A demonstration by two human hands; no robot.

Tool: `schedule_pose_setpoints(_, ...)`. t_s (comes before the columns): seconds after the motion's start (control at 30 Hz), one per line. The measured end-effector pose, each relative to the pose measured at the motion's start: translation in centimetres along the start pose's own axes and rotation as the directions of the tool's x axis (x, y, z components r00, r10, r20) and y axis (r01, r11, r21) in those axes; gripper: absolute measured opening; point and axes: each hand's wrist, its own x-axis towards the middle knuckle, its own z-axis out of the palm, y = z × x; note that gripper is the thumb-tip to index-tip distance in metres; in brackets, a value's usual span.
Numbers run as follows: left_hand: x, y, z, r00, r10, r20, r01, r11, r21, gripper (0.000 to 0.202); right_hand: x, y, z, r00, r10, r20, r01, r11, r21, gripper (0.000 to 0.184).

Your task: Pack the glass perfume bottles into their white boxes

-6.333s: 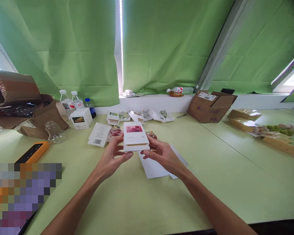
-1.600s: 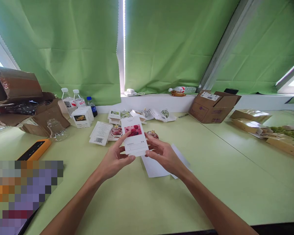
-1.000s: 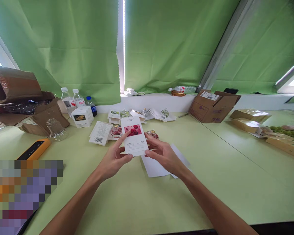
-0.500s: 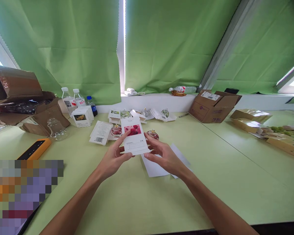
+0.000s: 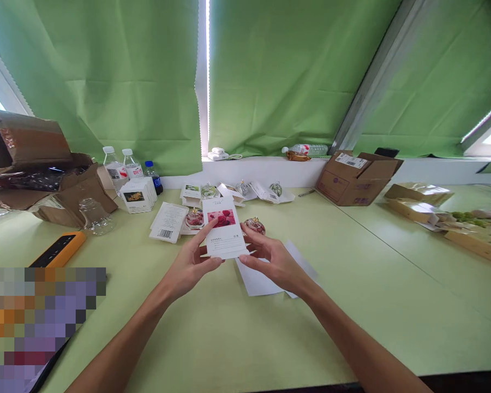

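Note:
Between my two hands is a white card box (image 5: pixel 225 237) with a picture of red roses on its front. My left hand (image 5: pixel 191 263) grips its left edge, fingers on the side and thumb at the bottom corner. On the opposite edge, my right hand (image 5: pixel 270 261) holds it the same way. Just behind the right fingers sits a clear round jar with dark red contents (image 5: pixel 255 225). A similar jar (image 5: pixel 195 217) lies left of the held box, beside a white box with a barcode (image 5: pixel 168 221). White paper sheets (image 5: pixel 259 281) lie beneath my right hand.
Several small jars and opened white boxes (image 5: pixel 265 191) line the table's back. At left are bottles (image 5: pixel 115 170), a stack of white boxes (image 5: pixel 138 195), an empty clear jar (image 5: pixel 95 216), and an orange-black object (image 5: pixel 57 250). Cardboard boxes (image 5: pixel 354 177) stand at both sides.
The white box and both hands stay almost in place. The box has tilted or shifted only very slightly.

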Motion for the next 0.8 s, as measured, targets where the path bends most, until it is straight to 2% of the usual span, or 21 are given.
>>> schedule_pose_setpoints(0.27, -0.05, 0.03, 0.41, 1.0, -0.014, -0.012, 0.014, 0.999, 0.042, 0.08, 0.09, 0.06, 0.06, 1.0, -0.024, 0.006, 0.024, 1.0, -0.003, 0.074)
schedule_pose_setpoints(0.8, 0.11, -0.86, 0.63, 0.997, 0.038, -0.065, -0.029, 0.99, 0.135, 0.083, 0.13, -0.07, 0.34, 0.999, -0.03, -0.011, 0.03, 0.999, -0.015, 0.074)
